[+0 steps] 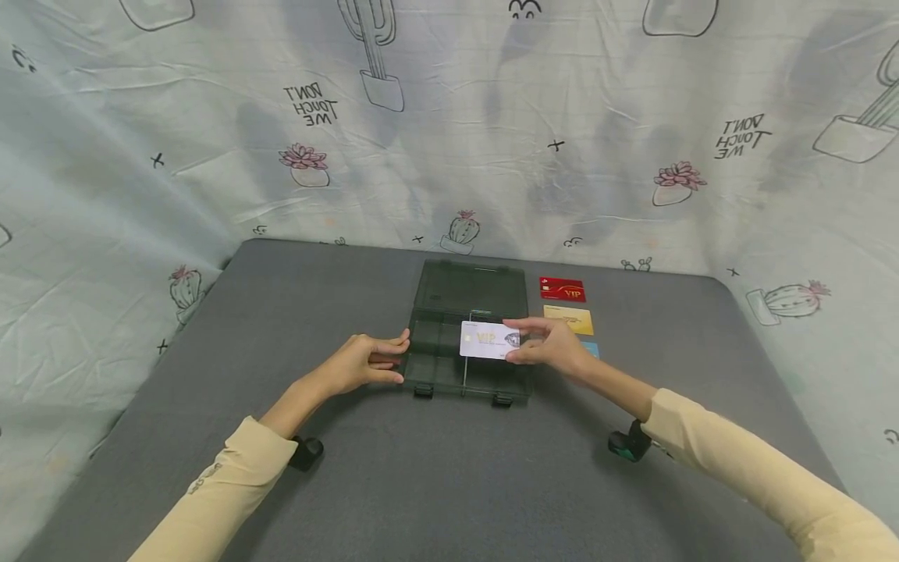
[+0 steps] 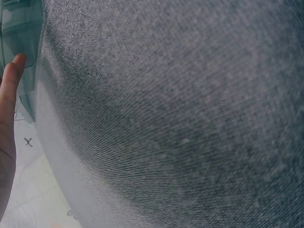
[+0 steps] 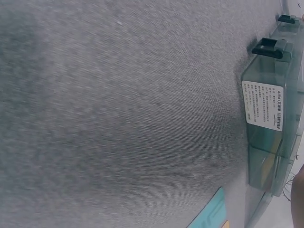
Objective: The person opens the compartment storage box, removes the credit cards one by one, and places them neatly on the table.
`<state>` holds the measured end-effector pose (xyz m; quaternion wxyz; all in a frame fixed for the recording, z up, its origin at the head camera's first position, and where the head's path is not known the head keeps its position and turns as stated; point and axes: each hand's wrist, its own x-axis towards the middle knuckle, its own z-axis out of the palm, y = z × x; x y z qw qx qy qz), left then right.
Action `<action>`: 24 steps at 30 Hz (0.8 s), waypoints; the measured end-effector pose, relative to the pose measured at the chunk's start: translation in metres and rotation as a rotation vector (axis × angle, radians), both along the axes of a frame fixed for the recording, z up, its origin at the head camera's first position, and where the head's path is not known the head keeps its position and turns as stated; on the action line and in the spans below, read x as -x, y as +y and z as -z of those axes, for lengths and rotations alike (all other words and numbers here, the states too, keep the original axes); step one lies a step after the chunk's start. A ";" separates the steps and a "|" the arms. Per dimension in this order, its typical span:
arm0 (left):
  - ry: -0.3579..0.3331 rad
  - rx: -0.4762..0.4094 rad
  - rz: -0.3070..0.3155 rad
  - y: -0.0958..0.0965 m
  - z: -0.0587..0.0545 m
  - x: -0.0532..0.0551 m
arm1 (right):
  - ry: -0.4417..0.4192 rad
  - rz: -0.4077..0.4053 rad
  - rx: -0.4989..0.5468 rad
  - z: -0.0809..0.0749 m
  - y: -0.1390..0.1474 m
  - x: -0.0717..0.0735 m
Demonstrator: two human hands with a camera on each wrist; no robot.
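Observation:
A dark green see-through plastic box [image 1: 434,367] lies on the grey table with its hinged lid [image 1: 470,287] laid back, away from me. Inside, dividers split it into compartments. Over the right part of the box, my right hand [image 1: 551,345] pinches a white VIP card [image 1: 485,340] by its right end, thumb below and fingers above. My left hand [image 1: 365,363] is at the box's left side, fingertips right at the wall and fingers mostly straight. In the left wrist view, one finger [image 2: 18,64] overlaps the box wall.
Right of the box lie a red VIP card [image 1: 562,289], a yellow card [image 1: 570,319] and a blue card [image 3: 211,213], partly covered by my right hand in the head view. Two latches [image 1: 424,391] project from the box's front. Patterned cloth [image 1: 449,140] hangs behind the table.

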<state>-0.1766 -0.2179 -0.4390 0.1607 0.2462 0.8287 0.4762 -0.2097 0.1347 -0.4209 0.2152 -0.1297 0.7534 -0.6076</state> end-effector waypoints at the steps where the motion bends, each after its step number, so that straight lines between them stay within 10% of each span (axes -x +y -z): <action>1: -0.003 -0.001 -0.001 0.000 0.000 0.000 | -0.004 -0.001 0.006 0.000 0.002 -0.001; 24: -0.028 0.018 -0.015 0.001 -0.004 -0.002 | -0.047 -0.032 -0.009 0.007 0.035 -0.027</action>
